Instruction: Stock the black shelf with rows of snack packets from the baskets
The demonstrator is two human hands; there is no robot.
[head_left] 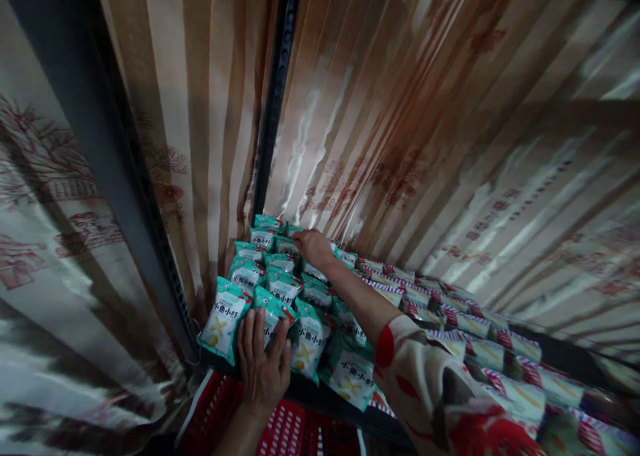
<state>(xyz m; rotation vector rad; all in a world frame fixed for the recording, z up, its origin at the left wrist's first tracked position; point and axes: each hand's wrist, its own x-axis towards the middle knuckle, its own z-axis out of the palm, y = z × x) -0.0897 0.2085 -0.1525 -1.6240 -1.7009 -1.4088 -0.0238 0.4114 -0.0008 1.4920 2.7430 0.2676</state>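
Observation:
Teal-and-white snack bags [310, 339] stand in tight rows on a dark shelf, and several of them lean back. My left hand [265, 363] lies with fingers spread against the front of one snack bag [273, 313] in the nearest row. Over the tops of the bags, my right hand [315, 248] reaches to the back rows. Its fingers are curled at the top of a rear snack bag [287, 247], and the fingertips are partly hidden.
Pale snack bags with striped edges [515, 393] fill the shelf to the right. Below the shelf edge is a red plastic basket [285, 426]. Dark metal posts [277, 89] rise at the left and back corner. Pleated printed sheeting [400, 109] hangs behind and beside the shelf.

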